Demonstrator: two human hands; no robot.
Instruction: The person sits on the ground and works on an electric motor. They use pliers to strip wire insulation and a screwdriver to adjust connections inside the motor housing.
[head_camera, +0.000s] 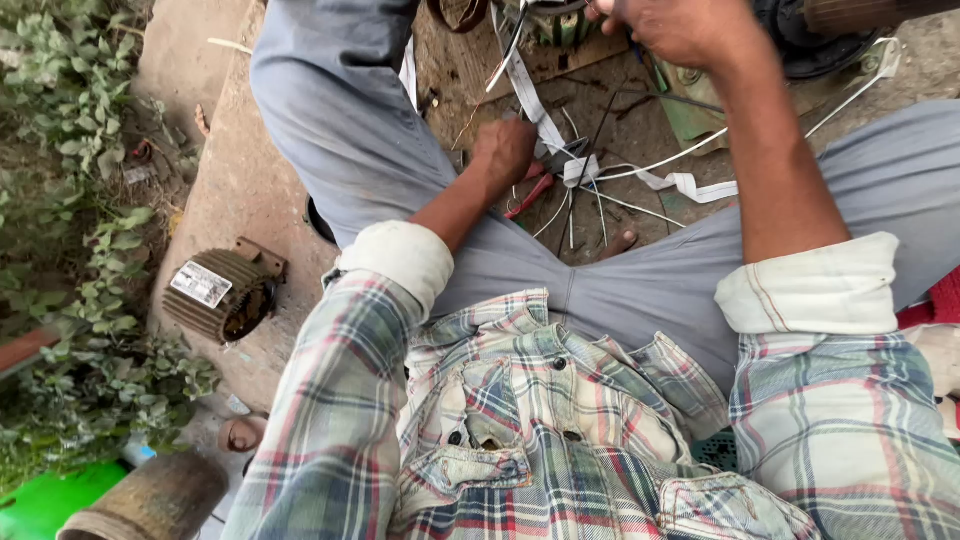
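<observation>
I sit with my knees apart in grey trousers and a plaid shirt. My left hand (503, 150) reaches down between my legs and closes on a tool with red handles (528, 195), probably pliers, on the ground. My right hand (680, 28) is at the top of the view, fingers closed on something near a motor part (555, 22); what it grips is hidden. A white flat tape (530, 100) runs from the motor part down to a bundle of thin wires (590, 195) between my feet.
A ribbed brown motor housing (222, 292) with a label lies on the concrete slab at left. Green plants (70, 200) border the left edge. A rusty cylinder (150, 500) and a green object (45, 500) sit at bottom left. A green metal base (700, 110) lies beneath my right forearm.
</observation>
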